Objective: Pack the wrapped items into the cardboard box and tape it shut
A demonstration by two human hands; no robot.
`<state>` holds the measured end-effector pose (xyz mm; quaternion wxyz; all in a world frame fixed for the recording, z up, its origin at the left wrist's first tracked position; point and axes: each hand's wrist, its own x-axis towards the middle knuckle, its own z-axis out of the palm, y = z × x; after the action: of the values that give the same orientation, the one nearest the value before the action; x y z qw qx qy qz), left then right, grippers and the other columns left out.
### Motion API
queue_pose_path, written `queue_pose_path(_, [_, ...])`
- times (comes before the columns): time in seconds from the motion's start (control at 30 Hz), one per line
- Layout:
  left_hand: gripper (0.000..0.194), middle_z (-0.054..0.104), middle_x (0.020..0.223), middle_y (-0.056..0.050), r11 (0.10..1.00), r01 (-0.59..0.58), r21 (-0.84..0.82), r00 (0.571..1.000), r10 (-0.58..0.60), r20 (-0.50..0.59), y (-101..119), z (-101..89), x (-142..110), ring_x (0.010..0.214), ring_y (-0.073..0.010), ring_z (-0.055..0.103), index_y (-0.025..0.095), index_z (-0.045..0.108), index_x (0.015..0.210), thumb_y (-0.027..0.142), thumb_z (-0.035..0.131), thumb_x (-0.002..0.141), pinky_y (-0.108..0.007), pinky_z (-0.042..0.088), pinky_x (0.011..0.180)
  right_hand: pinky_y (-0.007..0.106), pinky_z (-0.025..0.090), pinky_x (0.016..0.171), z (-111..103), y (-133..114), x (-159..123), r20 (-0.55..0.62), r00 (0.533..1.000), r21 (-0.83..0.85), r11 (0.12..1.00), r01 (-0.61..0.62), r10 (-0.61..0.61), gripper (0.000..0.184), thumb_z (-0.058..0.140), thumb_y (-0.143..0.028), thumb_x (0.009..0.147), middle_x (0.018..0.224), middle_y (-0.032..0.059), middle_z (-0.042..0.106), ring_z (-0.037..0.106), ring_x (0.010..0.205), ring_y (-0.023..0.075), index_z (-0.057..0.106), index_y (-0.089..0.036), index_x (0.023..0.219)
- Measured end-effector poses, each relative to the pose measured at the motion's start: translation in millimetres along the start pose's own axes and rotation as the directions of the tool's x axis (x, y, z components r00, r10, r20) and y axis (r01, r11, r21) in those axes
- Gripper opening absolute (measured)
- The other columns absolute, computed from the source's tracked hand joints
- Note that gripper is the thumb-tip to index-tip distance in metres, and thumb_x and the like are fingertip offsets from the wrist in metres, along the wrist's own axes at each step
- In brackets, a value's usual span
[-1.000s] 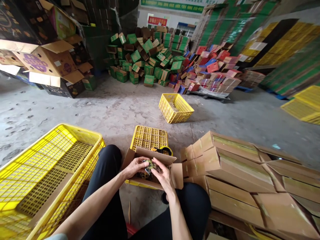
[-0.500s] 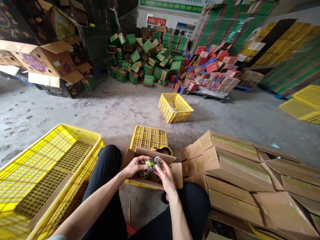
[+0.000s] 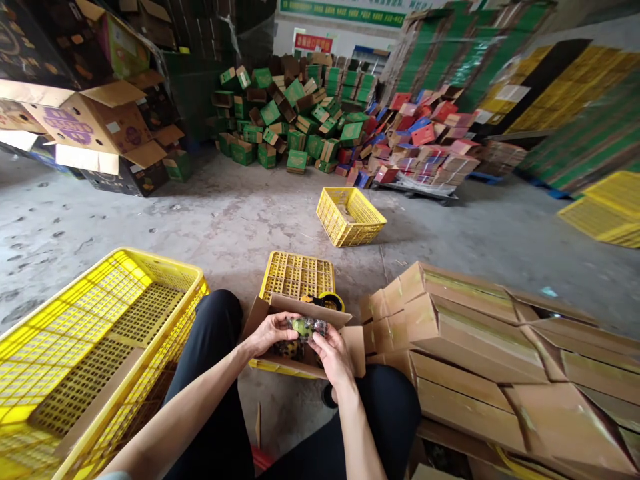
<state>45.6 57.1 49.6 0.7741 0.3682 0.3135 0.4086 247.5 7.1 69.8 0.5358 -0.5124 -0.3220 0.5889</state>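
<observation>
Cardboard walls of the open carton (image 3: 356, 350) bound the work area; its right flap angles outward, near the stacked cartons (image 3: 480, 340). The person's knees (image 3: 220, 317) flank the carton. Concrete floor (image 3: 225, 223) extends from the gridded yellow crate (image 3: 297, 270) to the smaller yellow crate (image 3: 350, 227). The large yellow crate (image 3: 199, 275) is cut off at the left picture edge. The left hand (image 3: 270, 333) and right hand (image 3: 331, 353) obscure part of the carton's contents, which are hard to make out. Both hands clamp opposite ends of the wrapped item (image 3: 304, 327), above the carton. Its wrap is clear and glossy, showing yellow-green and dark areas.
</observation>
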Motion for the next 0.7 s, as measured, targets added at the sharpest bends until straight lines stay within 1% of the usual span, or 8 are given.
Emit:
queue_pose_path(0.07, [0.063,0.08,0.108,-0.008,1.0,-0.012,0.017,1.0,0.012,-0.003,0.7,0.0,-0.2,0.097,-0.0237,0.074,0.018,0.081,0.113,0.034,0.106,0.057,-0.038,0.053,0.098,0.05,0.062,0.097,-0.4,1.8,0.5,0.011,1.0,-0.02,1.0,-0.004,0.004,0.053,0.092,-0.058,0.069,0.121,0.0077,0.08,0.075,0.114,0.0336,0.077,-0.028,0.109])
queue_pose_path(0.13, [0.064,0.08,0.107,-0.008,0.999,-0.019,0.04,1.0,0.019,-0.008,1.6,-0.4,-0.3,0.097,-0.0241,0.074,0.017,0.081,0.112,0.035,0.106,0.056,-0.038,0.054,0.097,0.051,0.059,0.103,-1.1,3.2,1.3,0.016,1.0,-0.091,0.996,0.014,-0.013,0.054,0.09,-0.06,0.071,0.121,0.0078,0.08,0.073,0.118,0.0346,0.077,-0.028,0.112])
queue_pose_path(0.23, [0.065,0.08,0.107,-0.008,0.997,-0.024,0.079,1.0,0.025,-0.013,2.8,-1.5,-0.8,0.097,-0.0247,0.074,0.017,0.08,0.113,0.037,0.106,0.056,-0.039,0.054,0.097,0.052,0.051,0.112,-2.4,3.6,2.7,0.014,0.998,-0.237,0.969,0.068,-0.067,0.049,0.088,-0.06,0.072,0.12,0.0078,0.081,0.07,0.122,0.0353,0.079,-0.028,0.109])
queue_pose_path(0.33, [0.065,0.079,0.106,-0.007,0.993,-0.03,0.112,1.0,0.031,-0.007,2.7,-2.6,-1.1,0.098,-0.0245,0.073,0.017,0.08,0.114,0.037,0.105,0.058,-0.039,0.054,0.097,0.051,0.049,0.113,-3.2,3.3,3.1,0.023,0.996,-0.29,0.953,0.088,-0.085,0.045,0.086,-0.059,0.074,0.121,0.0076,0.08,0.069,0.122,0.0351,0.08,-0.028,0.106])
queue_pose_path(0.43, [0.063,0.078,0.107,-0.007,0.99,-0.049,0.133,0.999,0.047,0.018,1.6,-3.8,-0.9,0.1,-0.0243,0.072,0.018,0.079,0.115,0.036,0.104,0.06,-0.038,0.054,0.097,0.051,0.05,0.112,-3.2,4.6,2.5,0.018,0.997,-0.268,0.961,0.074,-0.072,0.043,0.087,-0.055,0.074,0.119,0.0078,0.08,0.07,0.12,0.0344,0.079,-0.027,0.107])
queue_pose_path(0.53, [0.059,0.076,0.112,-0.007,0.983,-0.093,0.157,0.995,0.086,0.047,0.7,-5.3,-0.5,0.104,-0.0246,0.07,0.019,0.08,0.115,0.033,0.103,0.063,-0.036,0.053,0.098,0.051,0.053,0.11,-3.1,7.6,1.8,-0.004,1.0,-0.221,0.975,0.013,-0.014,0.048,0.09,-0.051,0.071,0.126,0.008,0.078,0.069,0.123,0.0341,0.079,-0.028,0.112])
queue_pose_path(0.63, [0.054,0.075,0.119,-0.008,0.977,-0.122,0.175,0.99,0.107,0.092,0.5,-7.7,0.1,0.11,-0.0258,0.069,0.021,0.08,0.115,0.03,0.101,0.066,-0.037,0.051,0.102,0.051,0.058,0.105,-3.5,9.5,1.1,0.014,0.995,-0.07,0.993,-0.094,0.095,0.055,0.092,-0.046,0.07,0.133,0.0073,0.075,0.068,0.128,0.0331,0.077,-0.03,0.121])
queue_pose_path(0.7, [0.053,0.073,0.126,-0.009,0.978,-0.124,0.168,0.987,0.104,0.124,0.1,-9.6,0.7,0.116,-0.0282,0.068,0.021,0.081,0.116,0.028,0.1,0.068,-0.04,0.05,0.105,0.049,0.058,0.107,-3.9,8.6,0.8,0.062,0.989,0.039,0.989,-0.14,0.137,0.055,0.091,-0.041,0.072,0.133,0.0071,0.076,0.068,0.129,0.0316,0.077,-0.029,0.123])
